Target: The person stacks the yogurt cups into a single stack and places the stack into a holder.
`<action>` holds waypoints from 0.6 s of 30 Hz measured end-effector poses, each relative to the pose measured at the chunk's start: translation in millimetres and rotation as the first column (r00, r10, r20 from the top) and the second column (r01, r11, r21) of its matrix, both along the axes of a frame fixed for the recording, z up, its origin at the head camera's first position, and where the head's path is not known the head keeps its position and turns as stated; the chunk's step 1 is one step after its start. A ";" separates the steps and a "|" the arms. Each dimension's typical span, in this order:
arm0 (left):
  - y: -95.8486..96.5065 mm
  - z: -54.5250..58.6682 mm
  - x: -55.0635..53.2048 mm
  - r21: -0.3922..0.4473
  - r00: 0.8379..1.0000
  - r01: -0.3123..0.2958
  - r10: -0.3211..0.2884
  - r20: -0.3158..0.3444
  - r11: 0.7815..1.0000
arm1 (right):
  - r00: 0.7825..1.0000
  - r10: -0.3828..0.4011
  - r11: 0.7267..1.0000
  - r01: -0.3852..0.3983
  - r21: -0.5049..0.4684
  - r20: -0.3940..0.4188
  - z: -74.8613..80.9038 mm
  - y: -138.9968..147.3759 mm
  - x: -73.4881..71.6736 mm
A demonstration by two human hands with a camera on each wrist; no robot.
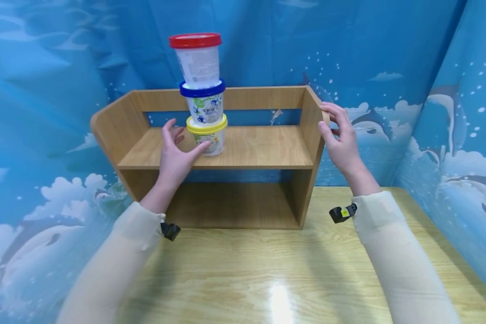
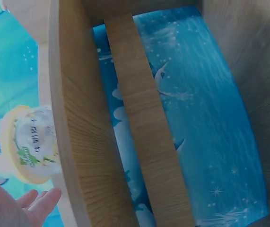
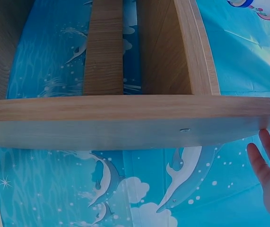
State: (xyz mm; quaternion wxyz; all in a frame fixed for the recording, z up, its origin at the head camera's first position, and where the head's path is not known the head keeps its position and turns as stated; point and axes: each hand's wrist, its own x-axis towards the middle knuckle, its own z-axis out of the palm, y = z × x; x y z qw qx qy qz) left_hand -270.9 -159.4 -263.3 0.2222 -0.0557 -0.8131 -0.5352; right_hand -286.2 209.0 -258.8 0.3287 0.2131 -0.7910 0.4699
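Three white tubs stand in a stack on the upper board of a wooden shelf (image 1: 263, 144). The bottom tub (image 1: 216, 145) has a yellow lid, the middle tub (image 1: 209, 109) a blue lid, the top tub (image 1: 200, 65) a red lid; the upper two lean slightly left. My left hand (image 1: 176, 155) is spread beside the bottom tub, its thumb overlapping the tub's front in the head view. In the left wrist view, the fingers (image 2: 45, 205) extend just beside the yellow-lidded tub (image 2: 35, 142). My right hand (image 1: 342, 139) rests its fingertips at the upper front corner of the shelf's right side panel (image 3: 125, 132).
The shelf stands on a light wooden table (image 1: 227, 270) and has a lower compartment (image 1: 235, 202). Behind and around hangs a blue curtain (image 1: 259, 45) printed with dolphins. A small black wrist camera (image 1: 342, 213) sits on the right sleeve, another (image 1: 170, 230) on the left.
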 end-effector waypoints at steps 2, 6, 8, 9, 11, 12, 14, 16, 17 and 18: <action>-0.5 -1.3 6.2 -0.012 1.000 0.011 -0.011 -0.027 1.000 | 1.000 0.000 1.000 0.000 0.009 0.007 0.7 1.4 0.2; -0.7 -5.8 19.9 -0.034 0.998 0.029 -0.031 -0.045 0.999 | 0.999 -0.003 1.000 0.002 0.031 0.042 3.3 3.6 3.2; -0.8 -8.7 26.4 -0.037 0.998 0.047 -0.049 -0.046 0.998 | 0.998 -0.003 0.999 0.000 0.040 0.069 4.7 4.7 6.1; -0.9 -10.0 29.5 -0.037 0.997 0.056 -0.058 -0.045 0.998 | 0.996 -0.004 0.999 0.000 0.042 0.087 5.4 5.2 8.2; -1.3 -12.8 35.5 -0.039 0.997 0.069 -0.070 -0.037 0.997 | 0.992 -0.005 0.999 0.000 0.042 0.122 6.5 6.6 12.4; -1.5 -13.9 38.4 -0.044 0.997 0.075 -0.076 -0.031 0.996 | 0.990 -0.008 0.999 0.002 0.041 0.143 7.1 7.7 14.9; -2.2 -16.4 43.8 -0.061 0.996 0.085 -0.086 -0.014 0.995 | 0.985 -0.016 0.999 0.009 0.042 0.174 8.0 10.4 20.1; -3.1 -19.0 49.2 -0.089 0.995 0.095 -0.095 0.003 0.991 | 0.981 -0.028 0.999 0.019 0.048 0.193 8.8 14.3 25.8; -3.7 -20.3 51.7 -0.107 0.995 0.101 -0.100 0.009 0.989 | 0.980 -0.036 0.998 0.026 0.054 0.196 9.2 16.7 28.8; -4.1 -21.5 54.2 -0.127 0.994 0.106 -0.105 0.017 0.986 | 0.979 -0.046 0.998 0.034 0.062 0.200 9.4 19.5 32.4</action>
